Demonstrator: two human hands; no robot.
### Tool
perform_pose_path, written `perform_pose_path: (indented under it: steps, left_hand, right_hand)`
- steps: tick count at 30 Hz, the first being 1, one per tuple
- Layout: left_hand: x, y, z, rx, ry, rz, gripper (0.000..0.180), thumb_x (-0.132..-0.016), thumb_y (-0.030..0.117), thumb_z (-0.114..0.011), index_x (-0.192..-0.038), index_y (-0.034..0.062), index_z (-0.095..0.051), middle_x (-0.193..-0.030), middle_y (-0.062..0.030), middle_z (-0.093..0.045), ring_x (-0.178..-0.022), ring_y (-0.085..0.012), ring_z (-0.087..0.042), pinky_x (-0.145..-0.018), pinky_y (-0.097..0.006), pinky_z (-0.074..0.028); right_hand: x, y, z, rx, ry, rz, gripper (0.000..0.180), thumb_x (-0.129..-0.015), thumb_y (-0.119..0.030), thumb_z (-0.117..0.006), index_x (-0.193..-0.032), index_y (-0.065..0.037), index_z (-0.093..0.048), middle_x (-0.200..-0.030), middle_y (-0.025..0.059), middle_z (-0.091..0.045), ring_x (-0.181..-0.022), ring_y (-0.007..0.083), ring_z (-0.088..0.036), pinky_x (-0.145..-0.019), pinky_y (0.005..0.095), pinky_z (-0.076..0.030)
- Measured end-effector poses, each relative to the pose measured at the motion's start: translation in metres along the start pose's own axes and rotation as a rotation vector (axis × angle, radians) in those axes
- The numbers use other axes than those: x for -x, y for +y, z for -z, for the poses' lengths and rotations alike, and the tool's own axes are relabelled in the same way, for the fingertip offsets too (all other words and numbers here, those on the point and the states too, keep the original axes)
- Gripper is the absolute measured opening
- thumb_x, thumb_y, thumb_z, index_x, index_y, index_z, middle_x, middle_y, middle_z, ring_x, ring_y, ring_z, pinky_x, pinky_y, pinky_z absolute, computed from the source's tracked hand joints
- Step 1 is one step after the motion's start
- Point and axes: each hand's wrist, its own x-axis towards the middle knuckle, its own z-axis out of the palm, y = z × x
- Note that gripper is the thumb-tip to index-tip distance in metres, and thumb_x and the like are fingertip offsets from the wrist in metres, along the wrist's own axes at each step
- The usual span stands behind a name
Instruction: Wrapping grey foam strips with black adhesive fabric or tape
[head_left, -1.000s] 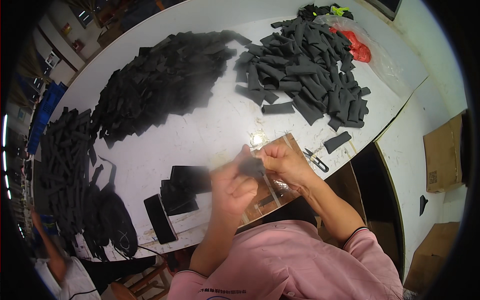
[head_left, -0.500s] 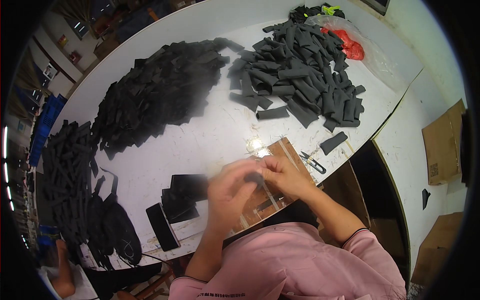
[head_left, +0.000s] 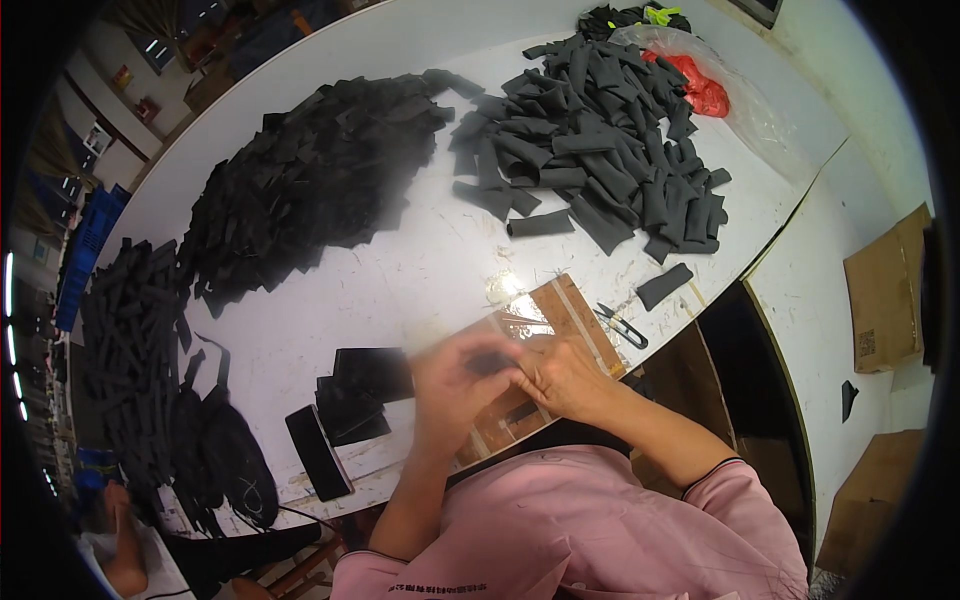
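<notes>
My left hand (head_left: 452, 388) is curled around a small dark fabric piece (head_left: 489, 364), which is mostly hidden by the fingers. Meeting it from the right, my right hand (head_left: 568, 378) has its fingers pinched together at the edge of the same piece. Both hands are above a brown board (head_left: 562, 312) banded with clear tape. Beyond the board's right edge lie black-handled thread snips (head_left: 622, 326). A single dark fabric tube (head_left: 665, 287) rests behind them. To the left of my left hand are several flat black fabric pieces (head_left: 352, 398).
A phone (head_left: 318, 452) lies near the front edge. A large heap of flat black pieces (head_left: 310, 180) covers the back left, with a pile of fabric tubes (head_left: 600, 150) at the back right. Dark strips (head_left: 130, 350) fill the far left, where another person's arm (head_left: 124, 540) shows.
Both hands have shifted slightly lower, still together on the dark piece. My right hand has turned, so its back now shows more. The view has moved a little.
</notes>
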Motion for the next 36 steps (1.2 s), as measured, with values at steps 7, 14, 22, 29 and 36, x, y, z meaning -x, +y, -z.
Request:
perform_pose_path:
  steps: [7,14,22,29,36]
  left_hand:
    - [-0.020,0.016,-0.021,-0.719,-0.121,0.081,0.008,-0.068,-0.003,-0.062,-0.075,-0.0044,-0.057,-0.077,-0.0055,-0.057,-0.068,-0.0093,-0.052,-0.061,-0.020,-0.041]
    - [-0.005,0.012,-0.018,-0.202,0.019,-0.121,0.013,-0.072,-0.005,-0.059,-0.085,-0.0039,-0.059,-0.083,-0.0107,-0.060,-0.074,-0.0142,-0.055,-0.068,-0.025,-0.045]
    - [-0.001,0.016,0.003,-0.007,0.136,-0.185,0.014,-0.083,0.007,-0.052,-0.090,-0.0032,-0.058,-0.084,-0.0129,-0.060,-0.080,-0.0178,-0.055,-0.077,-0.030,-0.042]
    - [0.008,-0.026,0.105,-1.272,0.578,0.092,0.036,-0.075,0.010,-0.056,-0.109,0.0000,-0.050,-0.105,-0.0175,-0.051,-0.096,-0.0311,-0.048,-0.083,-0.038,-0.039]
    - [-0.012,-0.050,0.206,-1.586,0.498,0.497,0.022,-0.074,0.012,-0.057,-0.092,-0.0008,-0.054,-0.089,-0.0163,-0.055,-0.090,-0.0340,-0.050,-0.077,-0.044,-0.039]
  right_hand:
    - [0.010,0.021,-0.021,-0.334,-0.026,-0.049,0.018,-0.079,-0.019,-0.050,-0.083,-0.003,-0.054,-0.076,0.0161,-0.055,-0.069,0.0348,-0.052,-0.060,0.0414,-0.042]
    - [0.001,-0.001,0.002,-0.320,-0.136,-0.165,0.024,-0.081,-0.027,-0.050,-0.086,-0.004,-0.056,-0.075,0.0172,-0.054,-0.071,0.0359,-0.052,-0.063,0.0425,-0.041]
    - [-0.002,-0.007,0.005,-0.155,-0.081,-0.004,0.023,-0.078,-0.022,-0.056,-0.069,-0.001,-0.054,-0.066,0.0157,-0.054,-0.063,0.0313,-0.054,-0.055,0.0382,-0.043]
    - [-0.032,-0.022,0.054,-0.734,-0.043,-0.222,0.036,-0.084,-0.032,-0.050,-0.069,-0.001,-0.057,-0.044,0.0022,-0.046,-0.041,0.0135,-0.047,-0.042,0.0260,-0.036]
    - [-0.013,-0.010,0.013,-0.705,0.266,-0.462,0.039,-0.087,-0.037,-0.039,-0.080,-0.002,-0.055,-0.055,0.0007,-0.049,-0.046,0.0068,-0.041,-0.044,0.0212,-0.033]
